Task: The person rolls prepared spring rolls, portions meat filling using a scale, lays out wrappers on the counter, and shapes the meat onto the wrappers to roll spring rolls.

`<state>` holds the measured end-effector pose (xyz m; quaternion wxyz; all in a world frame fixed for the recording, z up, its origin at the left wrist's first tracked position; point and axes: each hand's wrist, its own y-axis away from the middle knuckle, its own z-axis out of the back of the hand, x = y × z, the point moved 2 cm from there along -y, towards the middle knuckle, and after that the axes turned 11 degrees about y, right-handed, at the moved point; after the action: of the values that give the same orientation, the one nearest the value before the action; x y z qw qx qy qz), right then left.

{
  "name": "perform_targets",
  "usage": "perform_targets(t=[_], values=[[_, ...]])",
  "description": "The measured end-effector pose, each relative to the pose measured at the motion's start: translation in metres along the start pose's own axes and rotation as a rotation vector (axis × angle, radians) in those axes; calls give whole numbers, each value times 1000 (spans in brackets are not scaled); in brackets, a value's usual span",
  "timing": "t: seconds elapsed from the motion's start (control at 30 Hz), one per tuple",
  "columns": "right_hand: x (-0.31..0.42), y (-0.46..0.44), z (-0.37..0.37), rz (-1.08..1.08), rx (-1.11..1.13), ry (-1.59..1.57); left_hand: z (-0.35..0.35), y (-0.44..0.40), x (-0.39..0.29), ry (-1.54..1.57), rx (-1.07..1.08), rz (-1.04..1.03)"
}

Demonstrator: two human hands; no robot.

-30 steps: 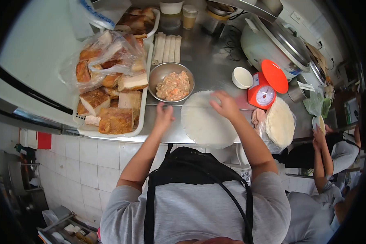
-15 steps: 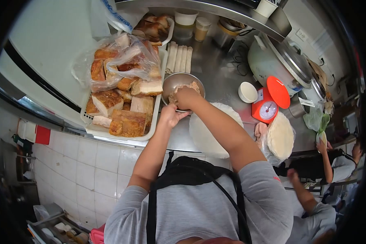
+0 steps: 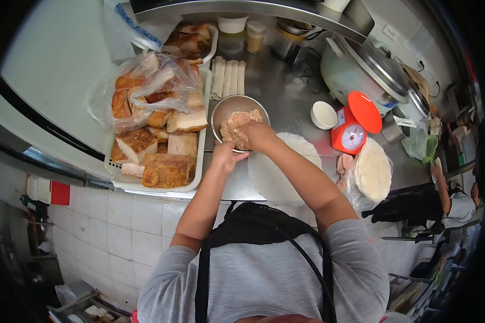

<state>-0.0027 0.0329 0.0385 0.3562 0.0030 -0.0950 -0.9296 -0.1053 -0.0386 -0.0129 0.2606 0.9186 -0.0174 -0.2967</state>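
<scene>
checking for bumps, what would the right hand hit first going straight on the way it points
The right hand would meet the pinkish filling in the metal bowl first; they seem to be touching, though depth is unclear.

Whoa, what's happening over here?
Someone has their right hand in a squishy pinkish mix inside a metal bowl. Their left hand is at the bowl's near edge. A thin white round sheet lies on the counter, partly hidden behind the right forearm. Pale rolls lie just beyond the bowl.
</scene>
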Motion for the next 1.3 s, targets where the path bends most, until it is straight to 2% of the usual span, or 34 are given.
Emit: perform_targets(t=[0.13, 0.23, 0.33, 0.43, 0.63, 0.7, 0.77, 0.83, 0.87, 0.9, 0.93, 1.0, 1.07, 1.1, 1.13, 1.2, 1.27, 1.3], values=[[-1, 13, 11, 104, -83, -96, 5, -5, 0, 0, 83, 52], [-19, 4, 3, 121, -8, -408, 6, -5, -3, 26, 90, 104], [-34, -1, 6, -133, -64, -1277, 6, -2, -8, -4, 98, 155], [-47, -2, 28, -257, -24, -1621, 3, 0, -7, -20, 64, 151], [-104, 29, 72, -138, -168, -1720, 10, -5, -9, -21, 97, 169], [-144, 57, 94, -161, -324, -1608, 19, -14, -7, -64, 138, 164], [-196, 82, 102, -291, -501, -1284, 13, -5, -10, -110, 96, 169], [-238, 115, 109, -574, -581, -959, 13, -11, -5, -146, 126, 184], [-288, 119, 95, -553, -637, -419, 12, -12, -1, -139, 140, 188], [-329, 129, 79, -478, -570, -91, 19, -9, -6, -110, 129, 159], [-347, 134, 72, -464, -542, 21, 18, -7, -8, -144, 138, 146], [-368, 145, 60, -520, -513, -45, 28, -18, -2, -40, 203, 128], [-403, 144, 48, -582, -466, -117, 18, -13, 2, -32, 145, 21], [-424, 137, 38, -585, -456, -95, 21, -22, 6, 24, 112, 91], [-368, 142, 63, -678, -326, -444, 17, -17, 9, 18, 45, 23], [-383, 135, 47, -424, -458, -101, 8, 4, 13, -16, -61, -65], [-378, 136, 46, -410, -471, -15, 3, 20, 19, -61, -139, -129], [-374, 135, 48, -402, -477, 26, 10, 26, 26, -93, -111, -156]])
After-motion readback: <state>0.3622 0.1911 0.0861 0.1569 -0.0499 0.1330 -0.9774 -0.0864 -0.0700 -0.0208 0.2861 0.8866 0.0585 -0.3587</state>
